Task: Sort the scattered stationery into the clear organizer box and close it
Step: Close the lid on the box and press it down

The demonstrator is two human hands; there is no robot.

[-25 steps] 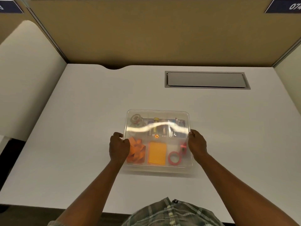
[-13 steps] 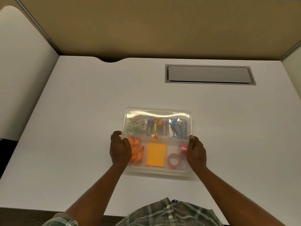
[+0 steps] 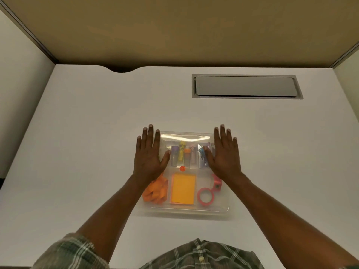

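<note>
Clear organizer box (image 3: 186, 209) (lid on) lies on the counter (image 3: 77, 133); left hand (image 3: 149, 156) and right hand (image 3: 225, 156), spread flat, press its far corners.

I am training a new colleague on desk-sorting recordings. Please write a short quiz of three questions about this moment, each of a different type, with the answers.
1. True or false: both hands lie flat, fingers spread, on the far corners of the clear organizer box.
2. Multiple choice: which item sits in the near middle compartment? A) pink tape ring B) orange sticky notes C) yellow marker
3. Fill in: the left hand partly covers the ____ strips in the near left compartment.

Key
1. True; the right hand mirrors the left.
2. B, the orange sticky notes; the pink tape ring lies to their right.
3. Orange; the orange strips.
</note>
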